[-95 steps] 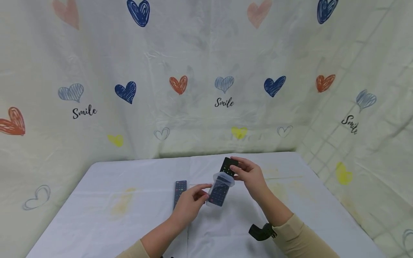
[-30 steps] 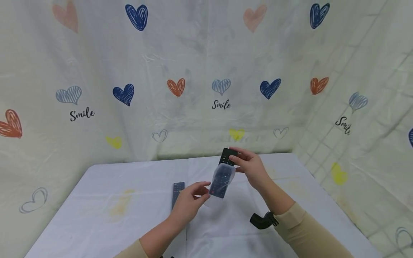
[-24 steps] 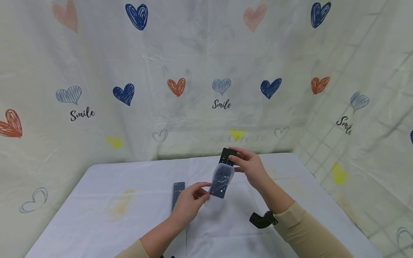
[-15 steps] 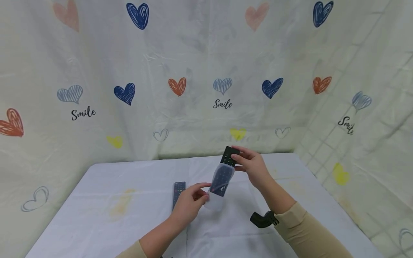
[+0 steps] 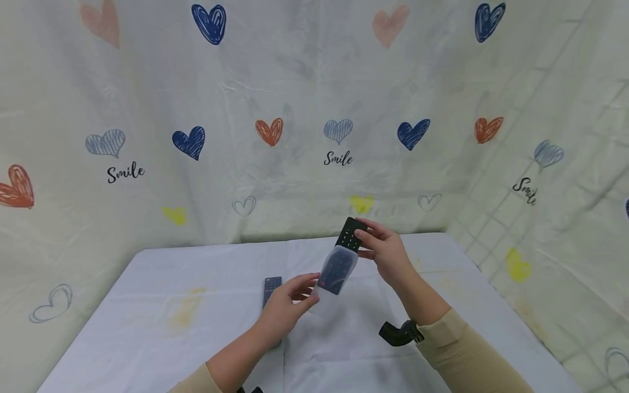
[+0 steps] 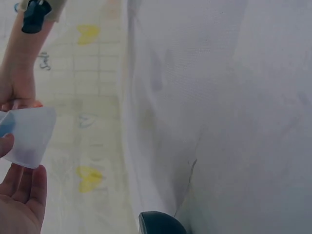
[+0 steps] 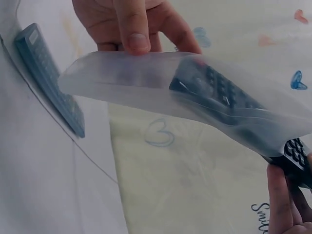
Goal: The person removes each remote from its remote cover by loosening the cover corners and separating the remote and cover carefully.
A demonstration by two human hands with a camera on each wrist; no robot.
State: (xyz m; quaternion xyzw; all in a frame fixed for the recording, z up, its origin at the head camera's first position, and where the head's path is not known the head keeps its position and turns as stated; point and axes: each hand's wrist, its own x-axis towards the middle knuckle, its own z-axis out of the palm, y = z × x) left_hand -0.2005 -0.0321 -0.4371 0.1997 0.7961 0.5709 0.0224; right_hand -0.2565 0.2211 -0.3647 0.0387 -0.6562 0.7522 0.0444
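In the head view, a dark remote control (image 5: 350, 234) hangs tilted over the table, its lower part inside a clear, frosty plastic sleeve (image 5: 338, 269). My right hand (image 5: 389, 255) grips the bare upper end, thumb on the button side and fingers behind. At the sleeve's lower left, my left hand (image 5: 286, 307) pinches the plastic between thumb and fingers. The right wrist view shows the sleeve (image 7: 112, 73) running well past the remote's lower end, with the left thumb (image 7: 138, 41) on its edge. A second remote (image 5: 272, 285) lies on the table, partly hidden by the left hand.
The table (image 5: 196, 338) bears a white cloth with creases and faint yellow stains. Behind it hangs a pale curtain (image 5: 295, 87) with printed hearts. A black wrist camera (image 5: 400, 333) juts from the right wrist.
The held remote has risen slightly, and its lower end sits farther from the sleeve's closed end than at first. My left fingers have shifted a little upward. The table remote stays put.
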